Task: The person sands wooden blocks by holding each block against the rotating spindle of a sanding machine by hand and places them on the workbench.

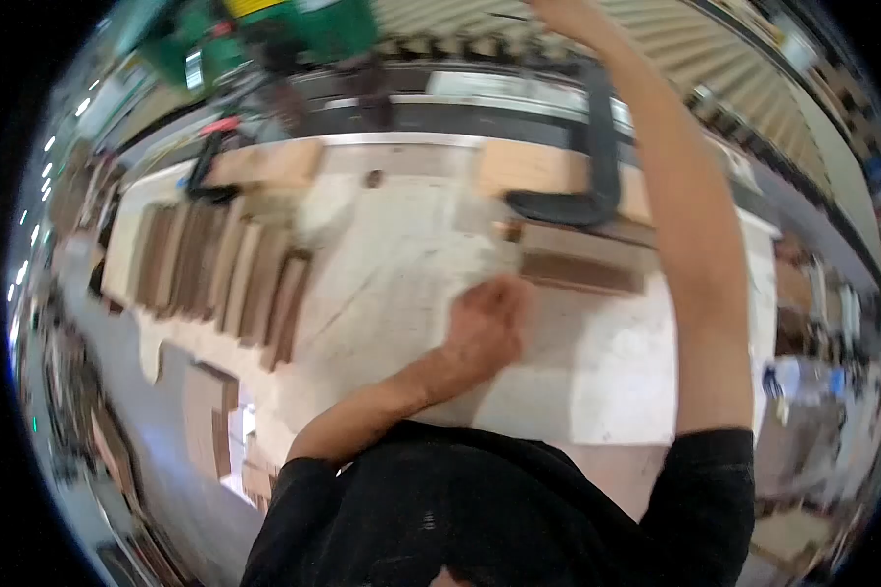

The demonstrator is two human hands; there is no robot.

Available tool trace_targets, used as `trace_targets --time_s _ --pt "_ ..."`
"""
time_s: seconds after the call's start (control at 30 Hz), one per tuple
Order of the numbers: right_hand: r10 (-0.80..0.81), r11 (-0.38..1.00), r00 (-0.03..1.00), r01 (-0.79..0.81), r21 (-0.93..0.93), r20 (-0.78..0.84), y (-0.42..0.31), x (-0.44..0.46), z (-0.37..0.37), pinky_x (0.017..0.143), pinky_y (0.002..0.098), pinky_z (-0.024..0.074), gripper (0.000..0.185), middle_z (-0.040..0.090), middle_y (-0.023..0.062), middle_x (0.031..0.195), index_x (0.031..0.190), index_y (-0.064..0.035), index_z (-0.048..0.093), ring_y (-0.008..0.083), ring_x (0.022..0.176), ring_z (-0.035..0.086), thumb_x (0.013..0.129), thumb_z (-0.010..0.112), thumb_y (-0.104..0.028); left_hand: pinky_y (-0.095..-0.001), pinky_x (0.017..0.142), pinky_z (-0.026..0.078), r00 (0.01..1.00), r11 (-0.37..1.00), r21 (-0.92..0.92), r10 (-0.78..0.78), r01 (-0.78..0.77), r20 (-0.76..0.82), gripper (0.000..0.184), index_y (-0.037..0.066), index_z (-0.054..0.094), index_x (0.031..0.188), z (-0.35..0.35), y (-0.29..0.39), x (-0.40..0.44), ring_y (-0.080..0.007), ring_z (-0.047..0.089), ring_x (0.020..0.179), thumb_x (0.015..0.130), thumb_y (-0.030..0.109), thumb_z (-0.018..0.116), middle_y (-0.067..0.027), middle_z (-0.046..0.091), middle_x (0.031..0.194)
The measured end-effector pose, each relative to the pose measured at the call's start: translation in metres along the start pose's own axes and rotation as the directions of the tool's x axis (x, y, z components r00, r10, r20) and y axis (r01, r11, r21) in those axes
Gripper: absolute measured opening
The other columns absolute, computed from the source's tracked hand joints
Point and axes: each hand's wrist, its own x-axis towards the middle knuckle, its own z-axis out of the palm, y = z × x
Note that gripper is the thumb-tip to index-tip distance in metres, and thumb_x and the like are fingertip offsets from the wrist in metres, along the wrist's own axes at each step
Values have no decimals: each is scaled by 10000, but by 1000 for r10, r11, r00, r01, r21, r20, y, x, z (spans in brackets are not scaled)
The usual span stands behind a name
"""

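My left hand is over the middle of the pale worktable, its fingers curled but smeared by motion. Whether anything is in them cannot be made out. Just right of it lies a short wooden block, at the near side of a clamped board. A black clamp presses on that board. My right arm stretches far forward past the clamp. At the top edge of the view, my right hand is mostly cut off, and its fingers are hidden.
A row of wooden strips lies on the left of the table. Behind it, a second black clamp sits by another board. Green machinery stands at the back left, ribbed rollers at the back right. A plastic bottle is at the right.
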Motion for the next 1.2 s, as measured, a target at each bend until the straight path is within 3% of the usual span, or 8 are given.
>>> trace_targets --time_s 0.03,0.13,0.3,0.47,0.67,0.77,0.9,1.2 --pt "-8 979 998 -6 202 68 26 16 14 833 511 497 550 688 225 1039 1298 -9 547 357 915 650 926 655 -399 -424 699 528 1000 1000 5 -14 14 -4 254 37 595 994 -3 -2 -6 -312 629 821 757 43 684 -141 607 889" --pt "-15 988 997 3 156 77 -10 -12 -9 588 326 517 368 577 62 737 1177 -24 608 169 640 568 1003 573 -346 -407 717 530 967 968 86 -243 237 71 254 40 633 1032 -51 -13 -10 -323 631 871 784 55 689 -135 638 953" --pt "-18 995 1000 18 98 -4 -11 -16 -5 582 326 498 411 559 62 750 1219 21 544 155 637 546 1014 556 -335 -439 785 512 879 717 509 -357 475 -317 301 38 642 1097 -133 -84 -66 -350 618 921 808 100 697 -142 641 1036" --pt "13 993 1000 -14 114 14 -21 -24 -11 622 319 523 475 579 71 785 1266 20 512 159 654 560 1000 577 -368 -456 924 460 733 365 751 -642 550 -226 295 31 641 1115 -168 -92 -98 -355 573 1051 835 123 633 -138 601 1147" --pt "-1 995 1000 -1 104 19 -22 -24 -12 610 315 531 427 600 78 807 1203 11 531 150 670 588 1001 578 -362 -464 883 494 638 252 794 -741 553 -210 283 22 644 1114 -161 -106 -95 -350 583 1062 853 102 567 -151 590 1171" --pt "-42 994 998 37 107 39 -11 -17 -9 592 308 520 402 602 82 806 1177 13 543 146 672 590 1003 576 -349 -460 870 509 640 303 765 -748 568 -179 266 21 649 1093 -173 -102 -84 -341 590 1079 856 105 565 -159 597 1168" --pt "-87 984 995 94 153 -51 5 -11 0 588 334 505 396 625 104 789 1153 32 554 170 636 623 1010 563 -338 -394 806 523 812 232 875 -525 426 -256 160 12 643 942 -151 -109 -91 -296 623 976 811 92 594 -147 627 1024" --pt "-55 996 998 55 73 -3 -23 -28 -14 636 400 497 399 632 136 764 1053 27 555 228 622 664 1001 562 -369 -464 704 539 674 515 523 -720 679 -166 207 -36 608 956 -182 -89 -42 -377 669 777 846 139 618 -170 690 884"
